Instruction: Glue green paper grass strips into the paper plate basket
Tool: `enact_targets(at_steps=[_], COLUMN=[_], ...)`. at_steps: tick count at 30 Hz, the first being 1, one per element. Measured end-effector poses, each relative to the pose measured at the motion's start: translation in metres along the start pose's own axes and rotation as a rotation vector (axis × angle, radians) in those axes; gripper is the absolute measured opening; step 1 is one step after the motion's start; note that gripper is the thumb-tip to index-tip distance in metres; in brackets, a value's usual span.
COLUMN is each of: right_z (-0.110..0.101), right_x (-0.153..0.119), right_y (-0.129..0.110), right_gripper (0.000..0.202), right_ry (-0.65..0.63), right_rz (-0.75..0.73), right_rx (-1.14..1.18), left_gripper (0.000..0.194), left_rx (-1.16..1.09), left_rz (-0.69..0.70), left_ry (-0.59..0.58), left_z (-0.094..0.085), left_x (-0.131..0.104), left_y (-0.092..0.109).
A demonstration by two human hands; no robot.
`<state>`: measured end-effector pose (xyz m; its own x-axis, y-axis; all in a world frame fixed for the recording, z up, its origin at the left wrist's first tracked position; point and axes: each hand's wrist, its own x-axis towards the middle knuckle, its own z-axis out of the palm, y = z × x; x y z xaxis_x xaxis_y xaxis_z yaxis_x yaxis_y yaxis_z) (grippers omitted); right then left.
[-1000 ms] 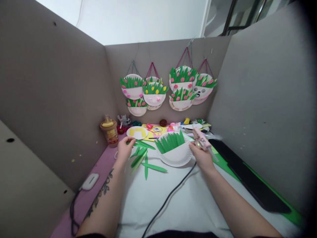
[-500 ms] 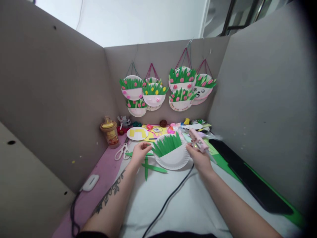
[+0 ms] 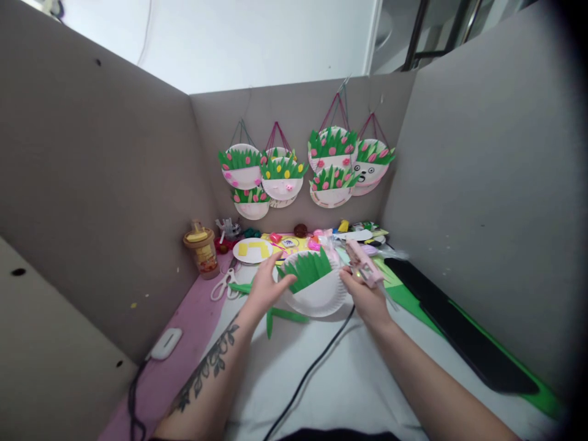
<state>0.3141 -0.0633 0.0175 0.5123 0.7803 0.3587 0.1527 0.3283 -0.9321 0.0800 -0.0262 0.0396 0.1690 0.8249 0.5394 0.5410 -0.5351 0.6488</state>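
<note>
A white paper plate (image 3: 316,300) with a half-plate pocket is tilted up in front of me. Green paper grass blades (image 3: 310,269) stick out of its pocket. My left hand (image 3: 270,285) is at the plate's left edge, thumb and fingers spread apart, the thumb overlapping the grass. My right hand (image 3: 367,300) grips a pink glue gun (image 3: 364,263), and its thumb side meets the plate's right rim. The gun's black cord (image 3: 316,361) runs down toward me. Loose green paper strips (image 3: 289,316) lie on the white cloth below my left hand, partly covered by it.
White scissors (image 3: 223,286) and a lidded cup (image 3: 202,250) stand left. A plate with yellow pieces (image 3: 252,251) lies behind. Finished plate baskets (image 3: 333,150) hang on the grey back panel (image 3: 294,223). A black flat strip (image 3: 468,331) lies along the right wall.
My left hand has opened from a pinch and moved slightly right, over the plate's edge. My right hand keeps the glue gun beside the plate. The whole view has shifted slightly.
</note>
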Motion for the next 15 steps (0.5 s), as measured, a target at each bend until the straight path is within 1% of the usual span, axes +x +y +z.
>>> enact_targets(at_steps=[1,2,3,4,6,7,9,10,12,14,15], right_z=[0.000,-0.001,-0.002,-0.002,-0.003,-0.004,-0.004,-0.005,-0.006,-0.008,-0.008], right_x=[-0.003,-0.006,-0.009,-0.010,-0.012,-0.013,-0.014,-0.014,-0.016,-0.017,-0.018], right_y=[-0.005,-0.010,-0.014,-0.017,-0.021,-0.023,-0.026,-0.027,-0.031,-0.033,-0.034], right_gripper=[0.028,0.030,0.031,0.031,0.031,0.030,0.028,0.027,0.026,0.025,0.025], right_ry=[-0.035,-0.066,-0.088,-0.100,-0.108,-0.109,-0.127,-0.140,-0.164,-0.173,-0.174], right_rz=[-0.032,-0.058,-0.079,-0.095,-0.116,-0.119,-0.121,-0.126,-0.134,-0.131,-0.127], right_rx=[-0.011,-0.029,-0.051,-0.069,-0.092,-0.097,-0.102,-0.105,-0.113,-0.121,-0.122], left_gripper=[0.065,0.065,0.061,0.052,0.031,0.024,0.022,0.023,0.026,0.026,0.026], left_rx=[-0.023,-0.035,-0.044,-0.050,-0.062,-0.076,-0.129,-0.171,-0.268,-0.320,-0.309], left_rz=[0.000,-0.017,-0.039,-0.063,-0.100,-0.111,-0.143,-0.168,-0.213,-0.230,-0.215], left_ry=[-0.028,-0.038,-0.040,-0.043,-0.073,-0.095,-0.112,-0.097,-0.031,0.081,0.145], left_z=[0.006,0.009,0.009,0.007,0.000,-0.004,-0.010,-0.012,-0.014,-0.016,-0.017], left_x=[0.001,0.003,0.005,0.008,0.015,0.019,0.024,0.027,0.030,0.032,0.031], left_y=[0.009,0.017,0.022,0.025,0.026,0.025,0.020,0.018,0.012,0.011,0.013])
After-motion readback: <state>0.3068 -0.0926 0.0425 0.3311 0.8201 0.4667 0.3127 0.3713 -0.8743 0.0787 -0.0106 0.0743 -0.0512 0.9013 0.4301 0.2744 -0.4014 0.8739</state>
